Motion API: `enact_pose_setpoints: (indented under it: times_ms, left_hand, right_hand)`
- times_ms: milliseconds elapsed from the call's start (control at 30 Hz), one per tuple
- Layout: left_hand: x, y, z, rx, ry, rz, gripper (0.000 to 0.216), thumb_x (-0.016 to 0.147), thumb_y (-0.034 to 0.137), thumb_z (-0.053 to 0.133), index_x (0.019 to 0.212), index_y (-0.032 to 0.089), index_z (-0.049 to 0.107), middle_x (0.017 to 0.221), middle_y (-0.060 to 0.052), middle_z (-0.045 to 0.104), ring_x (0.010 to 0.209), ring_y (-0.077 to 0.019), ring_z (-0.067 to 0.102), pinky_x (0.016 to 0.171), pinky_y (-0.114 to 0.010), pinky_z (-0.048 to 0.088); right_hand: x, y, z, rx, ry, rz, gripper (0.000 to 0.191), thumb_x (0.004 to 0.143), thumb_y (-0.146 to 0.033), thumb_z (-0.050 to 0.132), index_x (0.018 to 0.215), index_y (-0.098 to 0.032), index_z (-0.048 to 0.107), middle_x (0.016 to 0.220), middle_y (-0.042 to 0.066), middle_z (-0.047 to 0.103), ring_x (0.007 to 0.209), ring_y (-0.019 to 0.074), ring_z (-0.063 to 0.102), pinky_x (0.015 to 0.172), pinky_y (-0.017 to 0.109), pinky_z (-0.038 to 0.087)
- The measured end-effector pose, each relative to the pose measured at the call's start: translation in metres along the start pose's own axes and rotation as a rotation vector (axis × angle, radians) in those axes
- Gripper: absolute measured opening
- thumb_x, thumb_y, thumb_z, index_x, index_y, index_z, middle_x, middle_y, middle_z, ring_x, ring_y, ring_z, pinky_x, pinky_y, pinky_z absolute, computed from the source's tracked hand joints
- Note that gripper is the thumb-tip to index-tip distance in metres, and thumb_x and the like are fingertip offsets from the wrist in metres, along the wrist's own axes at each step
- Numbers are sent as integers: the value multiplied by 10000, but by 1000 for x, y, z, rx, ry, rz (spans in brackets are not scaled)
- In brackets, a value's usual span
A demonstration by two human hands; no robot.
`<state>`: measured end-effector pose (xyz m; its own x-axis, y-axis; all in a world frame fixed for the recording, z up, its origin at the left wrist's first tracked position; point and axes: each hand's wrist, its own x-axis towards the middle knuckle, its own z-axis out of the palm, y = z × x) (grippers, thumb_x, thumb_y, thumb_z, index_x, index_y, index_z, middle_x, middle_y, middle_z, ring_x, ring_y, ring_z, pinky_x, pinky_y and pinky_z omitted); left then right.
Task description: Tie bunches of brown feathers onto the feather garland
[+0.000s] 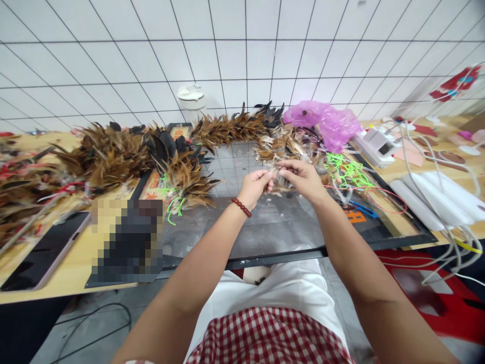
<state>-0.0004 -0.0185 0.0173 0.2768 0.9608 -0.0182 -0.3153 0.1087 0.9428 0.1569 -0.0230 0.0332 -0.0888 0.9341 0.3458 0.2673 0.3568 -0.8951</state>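
Head view: fingertip work by loose feathers (284, 146), prob. mid-step.
I see L hand (256, 186) & R hand (302, 178) pinching, can't tell what; next prob. needs steady control.

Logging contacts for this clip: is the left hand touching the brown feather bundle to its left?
Apart. The head view shows a strip of dark work surface between the left hand and the brown feather bundle.
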Motion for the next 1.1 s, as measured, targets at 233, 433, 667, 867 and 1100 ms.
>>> enact_pose_setpoints:
  times_ms: [233, 433, 667, 867, 1100]
  left_hand:
    - [-5, 7, -1, -44, -175, -69, 276, 707, 362, 705, 651, 123, 578, 518, 28, 511, 429, -40, 454, 440, -172, 343]
    - [-8, 9, 0, -7, -230, -105, 250, 720, 345, 696, 701, 111, 612, 514, 18, 520, 431, -50, 465, 443, -179, 351]
    - [-5, 1, 4, 43, -131, -40, 259, 722, 363, 690, 685, 116, 623, 535, 9, 545, 457, -54, 494, 478, -182, 387]
    - [3, 3, -4, -90, 140, 46, 251, 738, 368, 674, 684, 134, 597, 522, 32, 511, 446, -47, 471, 471, -181, 383]
    - [7, 1, -8, -115, 248, 66, 271, 732, 385, 676, 686, 135, 582, 523, 44, 499, 437, -39, 461, 455, -173, 369]
  right_hand:
    - [-4, -7, 1, 320, -237, 110, 325, 699, -392, 718, 951, -190, 681, 754, 18, 676, 737, 147, 616, 729, 310, 487]
    - [-5, -6, 1, 354, -180, 157, 256, 681, -388, 738, 782, -169, 652, 641, -13, 611, 556, 81, 518, 554, 222, 411]
    - [0, 1, 1, 229, -70, 211, 290, 675, -440, 700, 701, -164, 614, 603, -8, 578, 524, 88, 472, 515, 226, 372]
    - [0, 7, -15, -346, -31, 123, 191, 680, -343, 659, 727, -159, 681, 582, -5, 580, 519, 97, 453, 508, 232, 333]
    - [-2, 10, -21, -522, -293, 5, 118, 667, -276, 659, 644, -162, 678, 647, 18, 618, 593, 120, 505, 556, 246, 344]
